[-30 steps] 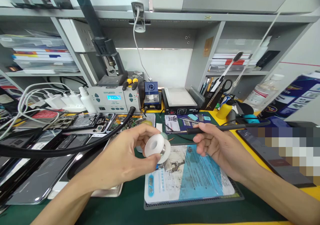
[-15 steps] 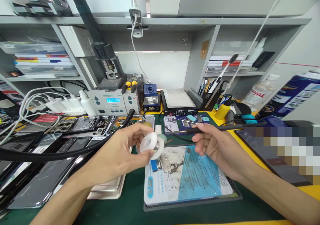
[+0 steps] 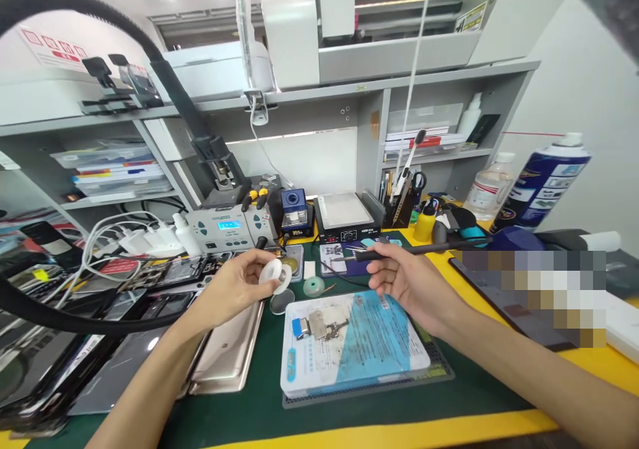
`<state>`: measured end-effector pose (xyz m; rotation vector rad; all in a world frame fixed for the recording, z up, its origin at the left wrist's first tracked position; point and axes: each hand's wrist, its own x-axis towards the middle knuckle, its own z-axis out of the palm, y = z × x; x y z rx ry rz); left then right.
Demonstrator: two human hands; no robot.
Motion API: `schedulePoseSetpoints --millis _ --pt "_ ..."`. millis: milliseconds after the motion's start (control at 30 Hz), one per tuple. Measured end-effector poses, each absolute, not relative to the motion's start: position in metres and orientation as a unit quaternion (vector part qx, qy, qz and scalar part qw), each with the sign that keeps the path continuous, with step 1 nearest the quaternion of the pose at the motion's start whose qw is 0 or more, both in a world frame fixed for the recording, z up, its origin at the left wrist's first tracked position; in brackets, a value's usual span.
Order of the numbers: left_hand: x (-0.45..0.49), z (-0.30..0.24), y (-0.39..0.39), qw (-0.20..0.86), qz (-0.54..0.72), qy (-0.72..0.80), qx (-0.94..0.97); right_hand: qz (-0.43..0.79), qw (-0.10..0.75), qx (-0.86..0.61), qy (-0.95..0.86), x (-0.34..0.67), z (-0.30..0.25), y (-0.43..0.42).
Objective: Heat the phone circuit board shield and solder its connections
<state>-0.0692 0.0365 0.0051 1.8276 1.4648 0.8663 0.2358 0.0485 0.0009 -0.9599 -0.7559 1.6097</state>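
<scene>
My left hand [image 3: 234, 286] is closed round a white spool of solder wire [image 3: 275, 276], held above the green mat beside a gold phone back [image 3: 227, 356]. My right hand [image 3: 399, 279] grips a black soldering iron [image 3: 399, 252] by its handle, tip pointing left, its cable trailing off to the right. Between and below the hands lies a blue-and-white work pad [image 3: 359, 349] with a small circuit board [image 3: 324, 324] on it.
A soldering station [image 3: 227, 225], a blue tip holder [image 3: 293, 211] and a hot plate [image 3: 347, 213] line the back of the bench. Opened phones [image 3: 164, 273] and a thick black hose [image 3: 74, 319] fill the left. A spray can [image 3: 542, 183] and a clear bottle [image 3: 486, 186] stand at the right.
The view has tilted up and pulled back. Both hands now sit further from me, and the spool has moved left and away from the work pad toward the back.
</scene>
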Motion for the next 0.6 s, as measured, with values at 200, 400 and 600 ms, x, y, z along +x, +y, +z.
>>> schedulePoseSetpoints --millis 200,400,600 --pt "-0.06 0.018 0.042 0.278 0.272 0.574 0.721 0.677 0.545 -0.381 -0.315 0.241 0.002 0.051" --pt "-0.04 0.028 0.065 0.239 0.191 0.57 0.762 0.669 0.566 -0.375 -0.304 0.247 0.009 0.055" --pt "-0.015 0.029 0.086 0.172 0.155 0.568 0.79 0.652 0.588 -0.381 -0.289 0.249 0.013 0.057"
